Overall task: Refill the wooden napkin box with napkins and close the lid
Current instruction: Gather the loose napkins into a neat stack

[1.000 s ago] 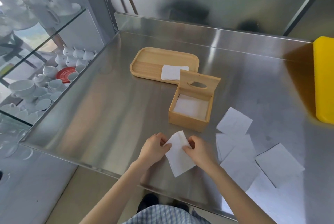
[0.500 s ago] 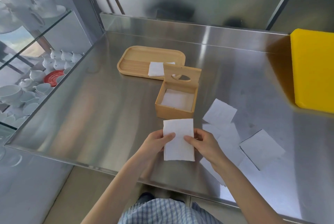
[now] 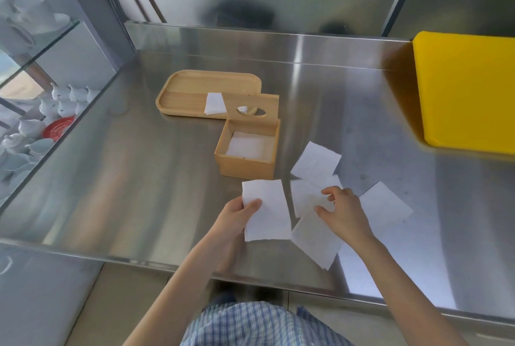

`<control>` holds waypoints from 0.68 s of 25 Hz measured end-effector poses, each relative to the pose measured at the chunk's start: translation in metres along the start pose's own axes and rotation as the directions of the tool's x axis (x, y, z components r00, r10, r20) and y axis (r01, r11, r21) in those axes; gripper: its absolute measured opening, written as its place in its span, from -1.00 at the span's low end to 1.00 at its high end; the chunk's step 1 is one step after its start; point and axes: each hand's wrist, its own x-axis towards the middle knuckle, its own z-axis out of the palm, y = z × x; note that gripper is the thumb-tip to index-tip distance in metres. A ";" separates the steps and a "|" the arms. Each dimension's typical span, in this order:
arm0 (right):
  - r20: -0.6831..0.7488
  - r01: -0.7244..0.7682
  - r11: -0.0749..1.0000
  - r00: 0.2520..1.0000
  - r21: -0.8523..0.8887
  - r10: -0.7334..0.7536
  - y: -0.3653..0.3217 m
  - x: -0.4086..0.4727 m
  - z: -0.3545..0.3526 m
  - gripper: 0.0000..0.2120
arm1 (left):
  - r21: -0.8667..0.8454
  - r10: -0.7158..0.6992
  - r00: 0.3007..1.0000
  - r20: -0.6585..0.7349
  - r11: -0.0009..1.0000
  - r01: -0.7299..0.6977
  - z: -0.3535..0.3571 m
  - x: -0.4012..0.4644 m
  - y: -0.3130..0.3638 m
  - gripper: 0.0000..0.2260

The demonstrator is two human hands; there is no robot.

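The wooden napkin box (image 3: 245, 167) stands mid-counter with its slotted lid (image 3: 253, 111) tipped up at the back, and white napkins lie inside it. My left hand (image 3: 237, 214) pinches a folded white napkin (image 3: 267, 211) just in front of the box. My right hand (image 3: 342, 211) rests with curled fingers on the loose napkins (image 3: 312, 231) spread at the right, touching one. Whether it grips that napkin is unclear. Other napkins (image 3: 316, 163) lie beside the box.
A wooden tray (image 3: 184, 94) holding a small napkin stack (image 3: 214, 103) sits behind the box. A yellow board (image 3: 468, 89) lies at the far right. Glass shelves with white cups (image 3: 61, 103) flank the left edge. The counter's front edge (image 3: 111, 256) is close to my body.
My right hand let go of the folded napkin and moved right onto the loose napkins. My left hand alone now holds the folded napkin.
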 end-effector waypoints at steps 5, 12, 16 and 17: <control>0.078 -0.045 0.977 0.995 -0.207 0.063 0.009 0.005 0.003 -0.57 | 0.001 -0.010 1.000 -0.002 1.000 0.010 0.001 -0.003 0.000 -0.84; 0.081 -0.049 0.975 0.994 -0.217 0.068 0.008 0.011 0.004 -0.67 | -0.011 -0.012 0.999 -0.037 1.000 0.011 -0.004 -0.008 0.002 -0.89; 0.048 -0.025 0.966 0.998 -0.258 0.039 0.008 0.008 0.006 -0.69 | -0.012 -0.012 1.000 -0.029 1.000 0.012 -0.005 -0.011 0.005 -0.91; 0.029 -0.013 0.964 0.999 -0.265 0.022 0.009 0.007 0.007 -0.70 | -0.007 -0.013 1.000 -0.028 1.000 0.013 -0.006 -0.012 0.006 -0.90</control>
